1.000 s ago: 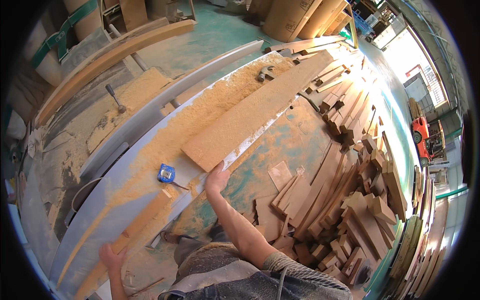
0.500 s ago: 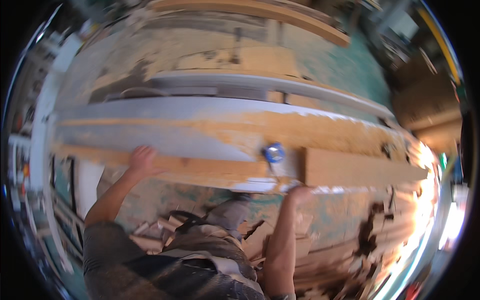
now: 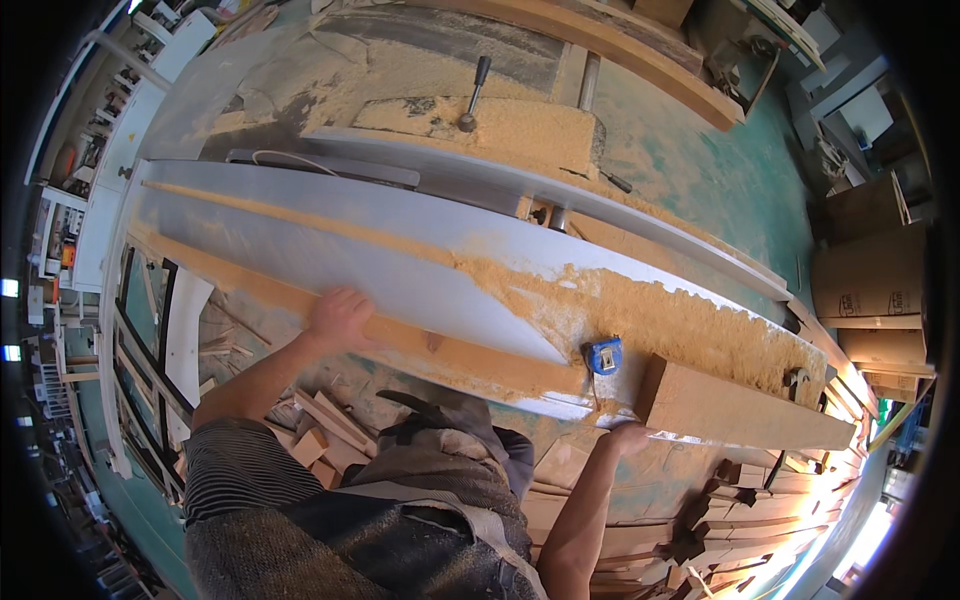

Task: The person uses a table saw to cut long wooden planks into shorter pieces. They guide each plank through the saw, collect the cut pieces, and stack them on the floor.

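At the left, the left hand lies palm down with fingers spread on a long strip of wood that runs along the near edge of the metal table, pressing rather than gripping it. The strip looks stiff and light (thin enough to flex a little over its length), and the sawdust heaped across the table would let it slide easily; flat pressure from above near its middle seems the best hold. Further right a blue tape measure sits on the table edge, just beside the end of a thick plank. The plank looks heavy and rigid, best taken at its end or underneath. The right hand sits at the table edge below the plank's near end; whether its fingers are curled or spread I cannot tell. Offcuts pile on the floor at the right. Compared with half a second ago, the view has steadied, and both hands sit in much the same places along the edge.
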{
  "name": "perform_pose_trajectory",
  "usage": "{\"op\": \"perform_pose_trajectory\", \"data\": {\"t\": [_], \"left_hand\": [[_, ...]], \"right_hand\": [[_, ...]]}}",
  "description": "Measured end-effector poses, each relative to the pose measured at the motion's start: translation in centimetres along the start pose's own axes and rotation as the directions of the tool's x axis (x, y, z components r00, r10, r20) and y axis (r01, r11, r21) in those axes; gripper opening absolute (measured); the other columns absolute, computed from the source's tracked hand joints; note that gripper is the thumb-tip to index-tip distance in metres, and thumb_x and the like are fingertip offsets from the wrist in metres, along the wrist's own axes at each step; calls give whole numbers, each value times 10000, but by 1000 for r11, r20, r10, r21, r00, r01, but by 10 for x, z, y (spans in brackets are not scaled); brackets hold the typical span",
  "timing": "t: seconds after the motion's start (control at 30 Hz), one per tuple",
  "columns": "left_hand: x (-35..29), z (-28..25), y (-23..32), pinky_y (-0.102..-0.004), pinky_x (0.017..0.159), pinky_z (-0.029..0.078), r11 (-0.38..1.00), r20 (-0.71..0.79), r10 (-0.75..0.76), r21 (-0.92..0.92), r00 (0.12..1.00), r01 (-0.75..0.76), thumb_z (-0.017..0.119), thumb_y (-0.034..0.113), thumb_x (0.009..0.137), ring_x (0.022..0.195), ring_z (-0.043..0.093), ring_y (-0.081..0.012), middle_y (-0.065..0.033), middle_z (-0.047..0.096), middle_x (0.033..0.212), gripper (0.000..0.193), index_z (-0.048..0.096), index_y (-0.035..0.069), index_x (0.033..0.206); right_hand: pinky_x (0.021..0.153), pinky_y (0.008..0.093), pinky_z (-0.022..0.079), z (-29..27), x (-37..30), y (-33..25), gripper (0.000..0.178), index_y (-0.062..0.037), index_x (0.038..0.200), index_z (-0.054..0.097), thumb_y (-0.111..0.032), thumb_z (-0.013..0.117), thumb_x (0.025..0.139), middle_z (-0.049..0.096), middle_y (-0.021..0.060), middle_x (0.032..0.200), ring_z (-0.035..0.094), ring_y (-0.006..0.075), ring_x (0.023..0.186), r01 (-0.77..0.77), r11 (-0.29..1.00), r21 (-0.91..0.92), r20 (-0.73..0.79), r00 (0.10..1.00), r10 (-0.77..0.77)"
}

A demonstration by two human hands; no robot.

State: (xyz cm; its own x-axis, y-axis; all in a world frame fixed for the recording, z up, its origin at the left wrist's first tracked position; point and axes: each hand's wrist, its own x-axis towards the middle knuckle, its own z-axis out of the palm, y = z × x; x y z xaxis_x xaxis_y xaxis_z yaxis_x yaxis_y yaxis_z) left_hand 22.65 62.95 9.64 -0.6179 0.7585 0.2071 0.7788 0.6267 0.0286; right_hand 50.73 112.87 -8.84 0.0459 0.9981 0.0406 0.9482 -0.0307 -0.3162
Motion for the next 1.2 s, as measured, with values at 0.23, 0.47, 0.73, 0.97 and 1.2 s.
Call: {"op": "perform_pose_trajectory", "data": {"t": [0.23,0.47,0.73,0.97,1.2], "left_hand": [[23,44,5,-384,776,484,996,-19,40,-73,999,-41,797,601,679,842,602,-273,-78,606,834,590,595,61,803],[-4,17,0,-368,827,494,997,65,-14,-77,998,19,788,628,677,870,616,-260,-72,623,843,618,611,54,824],[-11,35,-6,-367,876,484,993,101,-55,-103,993,66,725,705,721,924,628,-255,-77,648,868,668,632,58,858],[-6,30,4,-372,927,469,978,177,-69,-180,982,101,718,667,749,1007,622,-257,-94,674,999,676,646,40,993],[2,5,-10,-468,965,434,878,-329,-308,-459,893,133,817,473,757,1138,547,-306,-144,584,1173,585,586,20,1046]], "right_hand": [[607,461,585,50,52,15,194,41,1024,631,-79,505,939,709,219,831,714,364,734,148,946,-290,-23,987,-161],[579,494,567,12,37,16,207,71,1064,582,-89,480,983,689,241,885,684,401,736,-121,986,119,98,989,109],[578,445,556,-26,41,-26,185,31,1003,603,-136,525,982,662,183,838,658,331,709,-447,676,586,435,877,203],[591,434,549,-49,44,-75,196,13,1001,610,-169,540,978,645,158,830,642,311,709,-446,593,670,546,838,14],[605,422,543,-81,48,-125,207,-5,998,617,-201,555,975,628,133,823,625,291,710,-408,566,717,575,805,-148]]}}
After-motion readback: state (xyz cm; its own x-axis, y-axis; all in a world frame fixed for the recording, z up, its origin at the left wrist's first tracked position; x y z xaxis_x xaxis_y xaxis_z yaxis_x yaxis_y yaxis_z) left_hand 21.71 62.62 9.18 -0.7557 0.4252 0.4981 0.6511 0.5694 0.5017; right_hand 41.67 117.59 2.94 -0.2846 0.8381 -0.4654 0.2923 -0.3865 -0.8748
